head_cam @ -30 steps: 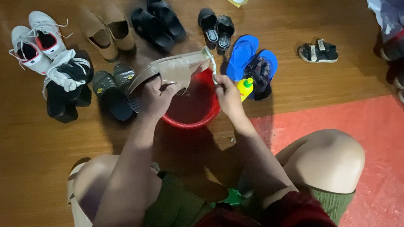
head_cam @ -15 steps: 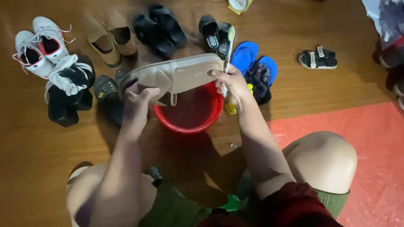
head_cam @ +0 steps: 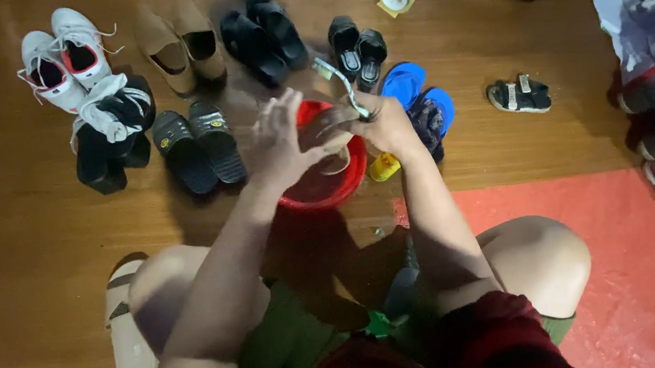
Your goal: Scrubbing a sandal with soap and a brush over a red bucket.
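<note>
**Tan shoe held over a red basin**

A tan slip-on shoe (head_cam: 332, 131) sat between both hands, directly above a round red plastic basin (head_cam: 326, 184) on the wooden floor (head_cam: 20, 265). The left hand (head_cam: 278, 136) pressed its spread fingers against the shoe's near side, its grip on the shoe broad. The right hand (head_cam: 386, 125) was closed on a pale toothbrush-like brush (head_cam: 341, 85), whose head stuck up and away from the grip; the shoe's far end was blurred.

Just right of the right grip lay a small yellow object (head_cam: 383, 167) and a pair of blue flip-flops (head_cam: 415, 93). Left of the left grip lay black slide sandals (head_cam: 198, 145). Beyond the grips stood small black shoes (head_cam: 358, 51), tan loafers (head_cam: 179, 49) and white sneakers (head_cam: 63, 58).
</note>
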